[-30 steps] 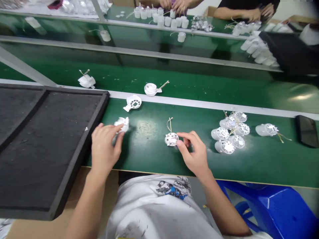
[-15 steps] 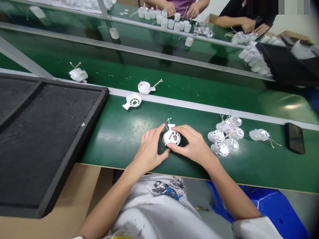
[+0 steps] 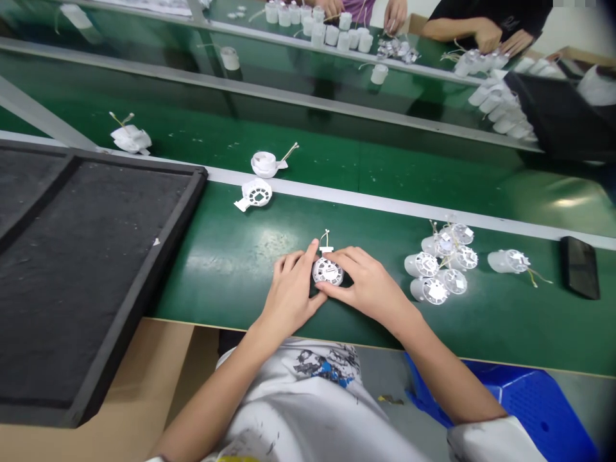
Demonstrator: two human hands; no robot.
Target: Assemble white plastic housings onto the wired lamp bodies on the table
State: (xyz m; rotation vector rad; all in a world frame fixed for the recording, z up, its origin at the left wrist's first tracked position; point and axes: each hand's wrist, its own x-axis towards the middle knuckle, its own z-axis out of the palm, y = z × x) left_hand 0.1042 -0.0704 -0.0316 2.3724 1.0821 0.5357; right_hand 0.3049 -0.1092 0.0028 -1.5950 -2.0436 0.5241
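Note:
Between my two hands, a round white plastic part (image 3: 328,272) with slots around its face is on the green bench; a narrow tab and thin yellowish wires stick out at its far side. My left hand (image 3: 292,285) curves along its left side, with the index finger stretched up beside it and the thumb at the near edge. My right hand (image 3: 368,279) grips the right side between thumb and fingers. Farther off, a similar loose slotted white part (image 3: 256,193) lies near the metal rail, apart from both hands.
Right of my hands lie several translucent cups with slotted white ends (image 3: 436,290), one separate cup (image 3: 504,261) and a black phone (image 3: 580,267). A black tray (image 3: 115,256) covers the left. Wired white parts (image 3: 264,165) sit beyond the rail (image 3: 337,197). Co-workers' hands (image 3: 487,35) work across the line.
The white parts beyond the rail have moved left. The view has shifted slightly. Both hands stay around the round part, whose slotted face now looks flatter and more evenly turned up.

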